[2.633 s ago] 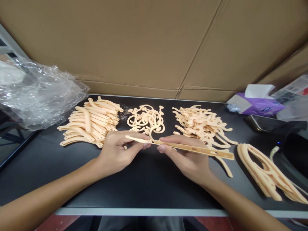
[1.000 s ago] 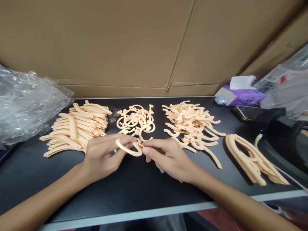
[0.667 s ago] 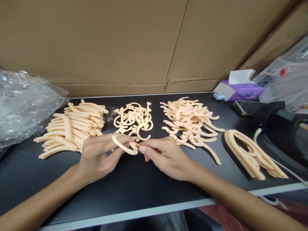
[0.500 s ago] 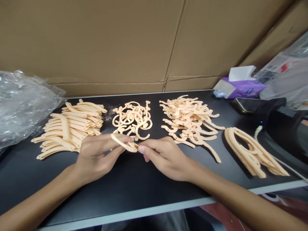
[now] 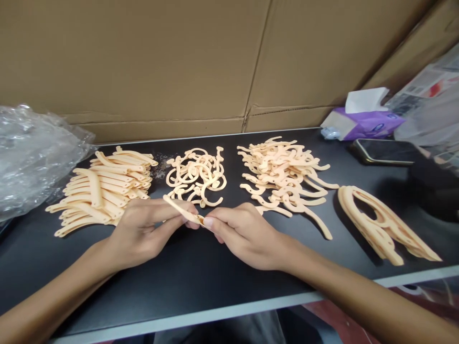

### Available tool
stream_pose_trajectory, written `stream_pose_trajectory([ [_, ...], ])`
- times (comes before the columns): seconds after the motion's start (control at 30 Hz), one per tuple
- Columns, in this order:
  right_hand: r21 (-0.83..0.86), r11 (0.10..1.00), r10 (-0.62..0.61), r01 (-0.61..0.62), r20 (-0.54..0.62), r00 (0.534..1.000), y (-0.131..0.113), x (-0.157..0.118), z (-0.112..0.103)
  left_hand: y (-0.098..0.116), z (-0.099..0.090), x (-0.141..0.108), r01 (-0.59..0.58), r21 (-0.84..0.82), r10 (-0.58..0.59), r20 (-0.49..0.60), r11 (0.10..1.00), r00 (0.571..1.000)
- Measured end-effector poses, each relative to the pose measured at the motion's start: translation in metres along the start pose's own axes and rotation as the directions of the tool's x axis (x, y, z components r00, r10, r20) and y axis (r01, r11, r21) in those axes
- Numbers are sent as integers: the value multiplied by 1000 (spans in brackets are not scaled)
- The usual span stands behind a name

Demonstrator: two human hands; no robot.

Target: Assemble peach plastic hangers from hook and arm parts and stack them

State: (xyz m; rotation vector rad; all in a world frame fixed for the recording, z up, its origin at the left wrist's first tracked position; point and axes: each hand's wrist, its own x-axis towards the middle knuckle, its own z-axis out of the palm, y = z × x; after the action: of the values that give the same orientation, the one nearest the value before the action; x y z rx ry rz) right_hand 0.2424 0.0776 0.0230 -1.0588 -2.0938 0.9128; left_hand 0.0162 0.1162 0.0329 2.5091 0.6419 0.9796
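My left hand [image 5: 143, 231] is closed, pinching a thin curved beige piece [image 5: 178, 207] that slants down toward the right hand. Close against the piece's lower end, my right hand [image 5: 247, 236] is closed, thumb and forefinger pressed on a small gold-coloured bit [image 5: 201, 220], mostly hidden by the fingertips. Just beyond the hands lies a heap of hook-shaped beige pieces [image 5: 196, 174]. A pile of longer, slightly bent beige strips [image 5: 103, 184] is behind the left hand. Wavy beige pieces [image 5: 287, 172] are heaped beyond the right hand.
Stacked larger beige frames [image 5: 373, 220] lie at the right of the black table [image 5: 172, 291]. Behind them are a phone [image 5: 385, 152] and a purple tissue pack [image 5: 369, 123]. Clear plastic wrap [image 5: 39, 160] bulges at the left. Cardboard [image 5: 161, 62] stands along the back.
The curved piece has turned slightly between the fingers, and its lower end now sits nearer the left fingertips. Both hands stay close together. The view has shifted a little.
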Motion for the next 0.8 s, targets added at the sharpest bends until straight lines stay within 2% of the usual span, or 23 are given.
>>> stream_pose_trajectory([
  [0.3, 18, 1000, 6, -6, 5, 1000, 0, 0, 0, 2, 3, -2, -24, -40, 22, -42, 999, 999],
  [0.5, 48, 998, 28, -29, 30, 999, -1, 0, 0, 5, 3, 2, -1, -64, 0, -11, 998, 1000],
  [0.67, 65, 997, 43, -47, 59, 997, -2, 1, 0, 6, 2, 6, -53, -116, 54, 0, 992, 999],
  [0.8, 71, 996, 43, -47, 57, 997, -2, 2, 0, 5, 2, 6, -37, -115, 38, 6, 993, 999],
])
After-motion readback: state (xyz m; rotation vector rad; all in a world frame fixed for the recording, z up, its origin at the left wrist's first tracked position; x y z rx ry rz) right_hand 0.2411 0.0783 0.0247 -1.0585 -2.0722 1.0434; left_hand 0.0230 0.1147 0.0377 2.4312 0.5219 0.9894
